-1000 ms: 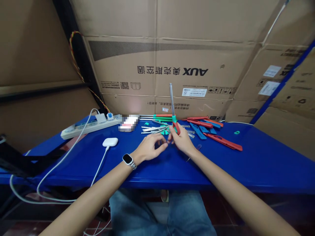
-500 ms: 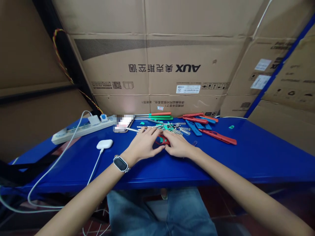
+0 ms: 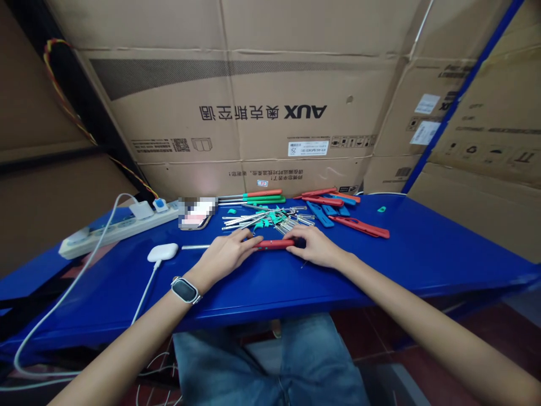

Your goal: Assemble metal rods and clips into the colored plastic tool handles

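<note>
A long-nosed lighter with a red handle lies level just above or on the blue table, its metal tube pointing left. My left hand is closed over the handle's left part, with thumb and fingers on it and the tube showing past the knuckles. At the handle's right end, my right hand grips with bent fingers. Just beyond both hands is a pile of metal rods, clear tubes and small green plastic pieces. Red handle shells and blue handle shells lie to the right of it.
Lighters with orange and green handles lie at the back. On the left are a phone, a white earphone case on a cable and a power strip. Cardboard walls the back. One green piece lies far right.
My hands have moved apart along the red handle, which was mostly covered before and now shows closed between them. The metal tube has come level, pointing left. The view has shifted slightly right.
</note>
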`<state>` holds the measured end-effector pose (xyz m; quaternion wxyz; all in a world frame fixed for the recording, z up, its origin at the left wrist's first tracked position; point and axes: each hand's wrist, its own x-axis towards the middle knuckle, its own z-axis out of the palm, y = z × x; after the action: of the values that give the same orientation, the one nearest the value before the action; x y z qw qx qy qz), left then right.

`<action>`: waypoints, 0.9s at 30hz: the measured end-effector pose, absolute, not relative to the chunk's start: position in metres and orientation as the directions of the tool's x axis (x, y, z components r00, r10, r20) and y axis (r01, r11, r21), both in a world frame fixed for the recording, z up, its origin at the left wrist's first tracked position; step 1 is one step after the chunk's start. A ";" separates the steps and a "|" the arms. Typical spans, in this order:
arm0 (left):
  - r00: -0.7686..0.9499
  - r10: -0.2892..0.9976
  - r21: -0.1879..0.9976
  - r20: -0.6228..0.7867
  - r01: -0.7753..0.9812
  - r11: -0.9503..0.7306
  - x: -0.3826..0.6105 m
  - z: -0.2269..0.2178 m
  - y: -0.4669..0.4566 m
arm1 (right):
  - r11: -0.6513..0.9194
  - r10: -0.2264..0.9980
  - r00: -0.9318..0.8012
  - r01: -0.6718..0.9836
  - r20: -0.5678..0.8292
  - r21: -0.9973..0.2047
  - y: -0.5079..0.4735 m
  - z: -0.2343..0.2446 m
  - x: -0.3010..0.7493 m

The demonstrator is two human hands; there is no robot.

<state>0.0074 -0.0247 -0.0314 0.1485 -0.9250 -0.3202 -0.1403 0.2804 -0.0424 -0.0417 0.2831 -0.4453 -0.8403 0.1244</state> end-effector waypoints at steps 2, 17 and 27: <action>0.775 0.530 -0.203 0.345 0.613 -0.764 0.006 -0.032 -0.025 | 0.584 0.810 -0.450 0.682 0.376 -0.440 -0.043 -0.046 0.284; 0.770 0.524 -0.063 0.364 0.581 -0.811 0.006 -0.034 -0.024 | 0.590 0.807 -0.555 0.744 0.202 -0.313 -0.076 -0.028 0.302; 0.745 0.480 0.019 0.464 0.533 -0.846 0.048 -0.020 -0.002 | 0.701 0.712 -0.654 0.676 0.255 -0.226 -0.068 -0.043 0.281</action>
<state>0.0479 -0.0023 -0.0196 0.0574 -0.9322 -0.2717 -0.2321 0.2812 -0.0678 -0.0434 0.1640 -0.3824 -0.9076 0.0556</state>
